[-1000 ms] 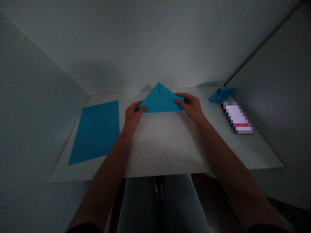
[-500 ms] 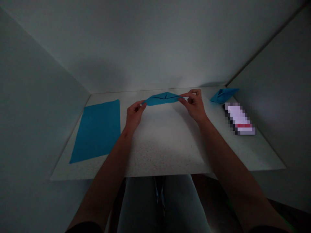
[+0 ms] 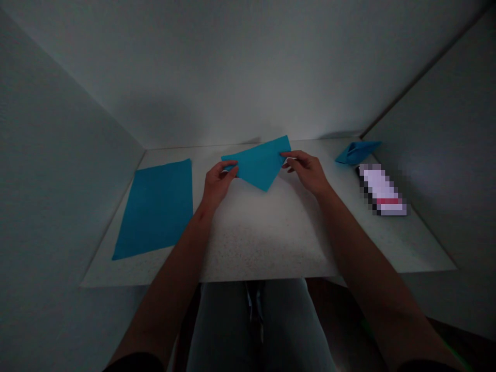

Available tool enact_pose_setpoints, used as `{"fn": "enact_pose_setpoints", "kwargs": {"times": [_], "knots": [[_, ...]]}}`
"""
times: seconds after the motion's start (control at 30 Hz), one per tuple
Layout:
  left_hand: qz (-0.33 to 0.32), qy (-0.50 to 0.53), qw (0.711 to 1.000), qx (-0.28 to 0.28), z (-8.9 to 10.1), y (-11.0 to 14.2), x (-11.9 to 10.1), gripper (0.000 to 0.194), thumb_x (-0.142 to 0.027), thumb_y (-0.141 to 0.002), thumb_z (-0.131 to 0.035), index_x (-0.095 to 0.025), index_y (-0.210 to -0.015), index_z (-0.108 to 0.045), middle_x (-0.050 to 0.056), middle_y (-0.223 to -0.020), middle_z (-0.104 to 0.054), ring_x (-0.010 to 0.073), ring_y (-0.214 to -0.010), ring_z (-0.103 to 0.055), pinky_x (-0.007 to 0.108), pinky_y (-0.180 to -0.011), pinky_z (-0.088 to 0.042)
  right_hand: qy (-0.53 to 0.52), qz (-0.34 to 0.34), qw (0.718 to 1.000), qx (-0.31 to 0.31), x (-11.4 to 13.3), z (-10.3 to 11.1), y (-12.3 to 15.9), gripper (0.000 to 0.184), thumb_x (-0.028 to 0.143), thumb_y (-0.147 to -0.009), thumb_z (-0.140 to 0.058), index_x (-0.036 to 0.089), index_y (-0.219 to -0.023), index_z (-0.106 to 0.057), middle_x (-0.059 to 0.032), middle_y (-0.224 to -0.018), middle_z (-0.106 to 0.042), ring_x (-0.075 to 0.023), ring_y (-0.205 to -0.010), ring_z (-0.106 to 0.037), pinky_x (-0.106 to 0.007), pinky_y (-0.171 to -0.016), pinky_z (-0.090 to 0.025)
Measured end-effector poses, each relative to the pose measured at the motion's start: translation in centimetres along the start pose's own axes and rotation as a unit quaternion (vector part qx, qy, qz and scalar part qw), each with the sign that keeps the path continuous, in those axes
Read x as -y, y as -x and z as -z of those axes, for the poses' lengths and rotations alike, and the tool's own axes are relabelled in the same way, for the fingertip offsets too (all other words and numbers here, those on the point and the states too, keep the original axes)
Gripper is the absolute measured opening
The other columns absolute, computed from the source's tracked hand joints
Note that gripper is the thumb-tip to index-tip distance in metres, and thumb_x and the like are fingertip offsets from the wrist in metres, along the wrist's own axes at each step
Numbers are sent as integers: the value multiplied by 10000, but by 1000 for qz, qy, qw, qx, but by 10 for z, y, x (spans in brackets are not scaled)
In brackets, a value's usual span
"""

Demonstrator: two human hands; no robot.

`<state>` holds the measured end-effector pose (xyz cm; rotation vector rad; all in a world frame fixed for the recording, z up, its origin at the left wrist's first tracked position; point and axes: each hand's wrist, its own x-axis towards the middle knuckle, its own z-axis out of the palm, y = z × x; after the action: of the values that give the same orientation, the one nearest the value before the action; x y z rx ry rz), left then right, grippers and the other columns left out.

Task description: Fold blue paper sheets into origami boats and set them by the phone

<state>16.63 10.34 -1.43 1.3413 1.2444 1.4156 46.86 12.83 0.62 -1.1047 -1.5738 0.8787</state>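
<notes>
A blue folded paper triangle (image 3: 259,163) hangs a little above the white table (image 3: 267,232) at its far middle, point down and long edge up. My left hand (image 3: 217,183) pinches its left corner. My right hand (image 3: 308,170) pinches its right corner. Both hands are closed on the paper with fingertips together.
A flat blue sheet of paper (image 3: 157,206) lies on the table's left side. A small folded blue paper shape (image 3: 356,151) sits at the far right, with a blurred rectangular object (image 3: 382,188) just in front of it. Grey walls close in the table on three sides.
The folded paper pointed up a second ago, then lay edge-on between my hands. Now it is turned over with its point down. Both hands kept hold of its corners.
</notes>
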Motion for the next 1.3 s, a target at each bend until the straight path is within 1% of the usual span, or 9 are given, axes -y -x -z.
{"fn": "enact_pose_setpoints", "kwargs": {"times": [0.13, 0.37, 0.47, 0.57, 0.7, 0.87, 1.0, 1.13, 1.3], "knots": [[-22, 13, 1000, -7, 1, -3, 11, 442, -502, -806, -904, -216, -1110, -757, 12, -806, -746, 150, -687, -718, 260, -656, -585, -12, 14, 1000, 5, -6, -1, -1, 440, 663, -903, -770, 274, -1105, -812, -48, -1018, -774, -198, -862, -741, -333, -717, -618], [-8, 88, 996, -16, 1, -4, 18, 920, -529, -721, -977, -273, -1481, -527, 70, -1068, -820, 210, -845, -789, 344, -788, -658, -64, 26, 997, -21, -18, 1, -6, 583, 556, -790, -936, 332, -1262, -677, 32, -819, -647, -162, -717, -632, -304, -667, -572], [-3, 79, 997, -8, 2, -7, 17, 719, -545, -725, -967, -230, -1295, -662, 78, -1055, -816, 208, -852, -775, 343, -781, -648, -86, 14, 996, -19, -18, 1, -6, 571, 531, -786, -932, 319, -1258, -691, 41, -782, -620, -156, -689, -598, -305, -658, -554], [4, 66, 998, 3, 3, -8, 14, 484, -523, -766, -933, -214, -1085, -740, 41, -904, -785, 166, -745, -724, 312, -723, -620, -82, 1, 997, -1, -15, 2, -5, 360, 499, -832, -879, 274, -1082, -752, 37, -739, -597, -138, -667, -568, -287, -645, -525], [20, 68, 997, 12, 2, -5, 7, 354, -455, -829, -867, -231, -1084, -767, -6, -753, -700, 131, -642, -648, 272, -643, -573, -100, -19, 994, 26, -11, 2, -3, 170, 398, -868, -792, 259, -966, -777, 17, -765, -647, -127, -656, -582, -277, -645, -525], [26, 121, 992, 24, 0, -2, 3, 176, -326, -847, -748, -235, -990, -793, 2, -778, -698, 119, -680, -653, 258, -681, -572, -138, -59, 988, 18, -12, 1, -2, 164, 360, -841, -725, 248, -930, -804, -12, -789, -694, -143, -677, -622, -298, -672, -560], [22, 143, 989, 22, 1, -3, 4, 173, -292, -847, -679, -227, -947, -805, 17, -772, -718, 135, -737, -685, 289, -755, -595, -127, -39, 991, 15, -11, 4, -2, 265, 338, -794, -769, 262, -1041, -828, -7, -835, -723, -157, -737, -646, -316, -723, -579], [22, 100, 994, 29, 1, -2, 3, 311, -277, -751, -808, -251, -1061, -811, 13, -877, -775, 154, -835, -732, 304, -811, -609, -98, -10, 995, 12, -8, 7, -2, 335, 372, -760, -874, 281, -1078, -819, -3, -900, -748, -168, -792, -670, -313, -729, -583], [29, 56, 998, 31, -1, -1, 2, 349, -502, -806, -868, -224, -990, -765, 33, -907, -778, 157, -777, -746, 285, -734, -618, -71, 1, 997, 3, -6, 5, -2, 356, 579, -837, -880, 258, -927, -757, 1, -806, -706, -152, -719, -654, -294, -670, -584]]}}
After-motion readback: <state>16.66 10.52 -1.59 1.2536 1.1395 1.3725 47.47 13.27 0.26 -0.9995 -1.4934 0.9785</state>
